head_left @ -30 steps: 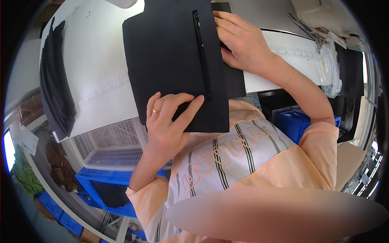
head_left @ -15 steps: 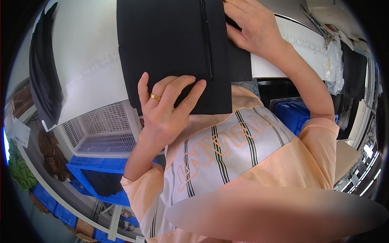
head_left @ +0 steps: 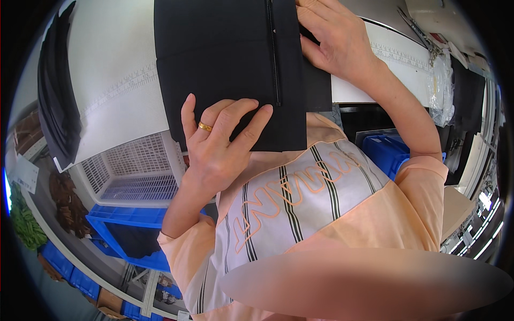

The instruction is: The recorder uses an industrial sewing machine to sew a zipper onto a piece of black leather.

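Note:
A black fabric piece (head_left: 214,69) lies over the table and hangs toward me across its near edge. A narrow dark zipper (head_left: 274,64) runs lengthwise near its right side. My left hand (head_left: 219,142), a gold ring on one finger, rests on the lower part of the fabric. Its fingers are spread and press lightly on the cloth, left of the zipper's lower end. At the fabric's upper right edge, my right hand (head_left: 340,40) has thumb and fingers bent in on the cloth. Its fingertips are partly hidden.
The white table (head_left: 115,69) carries printed ruler marks. Dark folded cloth (head_left: 58,91) hangs over its left end. Below are a white plastic basket (head_left: 139,166) and a blue crate (head_left: 128,214). To the right lie clear plastic bags (head_left: 441,88) and a blue bin (head_left: 388,152).
The fabric's surface and the zipper have shifted slightly. My left hand keeps its place on the cloth, and my right hand has barely moved at the edge.

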`<action>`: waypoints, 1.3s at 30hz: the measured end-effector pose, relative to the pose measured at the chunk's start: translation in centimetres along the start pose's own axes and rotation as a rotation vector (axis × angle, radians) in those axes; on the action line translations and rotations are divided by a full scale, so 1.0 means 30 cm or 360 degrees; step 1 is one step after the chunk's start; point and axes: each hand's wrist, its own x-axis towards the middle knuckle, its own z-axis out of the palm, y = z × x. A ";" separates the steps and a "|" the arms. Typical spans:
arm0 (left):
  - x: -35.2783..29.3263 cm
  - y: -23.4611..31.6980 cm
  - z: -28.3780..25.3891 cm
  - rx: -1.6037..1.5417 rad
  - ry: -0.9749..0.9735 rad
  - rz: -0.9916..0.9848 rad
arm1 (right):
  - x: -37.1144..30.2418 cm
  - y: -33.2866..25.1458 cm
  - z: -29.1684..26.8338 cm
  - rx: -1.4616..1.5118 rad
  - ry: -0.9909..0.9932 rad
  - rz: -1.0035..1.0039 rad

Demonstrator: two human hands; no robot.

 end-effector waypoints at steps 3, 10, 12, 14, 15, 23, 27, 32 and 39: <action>0.001 -0.001 0.000 -0.0012 -0.0001 0.0003 | 0.003 0.001 0.001 0.0015 -0.0057 0.0047; 0.002 -0.011 -0.012 0.0010 -0.0077 0.0000 | 0.000 0.012 0.014 0.0034 0.0022 -0.0008; 0.000 -0.012 -0.015 0.0008 -0.0097 -0.0009 | 0.007 0.005 0.003 0.0000 0.0001 -0.0017; 0.001 -0.019 -0.012 0.0000 -0.0084 0.0025 | 0.015 0.006 -0.006 0.0053 -0.0063 0.0018; 0.005 -0.018 -0.018 0.0004 -0.0078 0.0035 | 0.015 0.008 -0.004 0.0043 -0.0055 0.0018; 0.101 -0.033 -0.144 -0.0197 -0.0800 -0.0039 | -0.014 0.009 0.038 -0.0019 0.0061 0.0088; 0.194 -0.086 -0.168 -0.0328 -0.0925 0.0167 | -0.013 0.004 0.032 -0.0022 0.0043 0.0105; 0.290 -0.193 -0.023 -0.0220 -0.0465 0.0386 | -0.012 0.010 0.033 -0.0019 0.0034 0.0105; 0.384 -0.243 0.085 -0.0020 0.0076 0.0308 | -0.008 0.005 0.034 -0.0028 0.0056 0.0111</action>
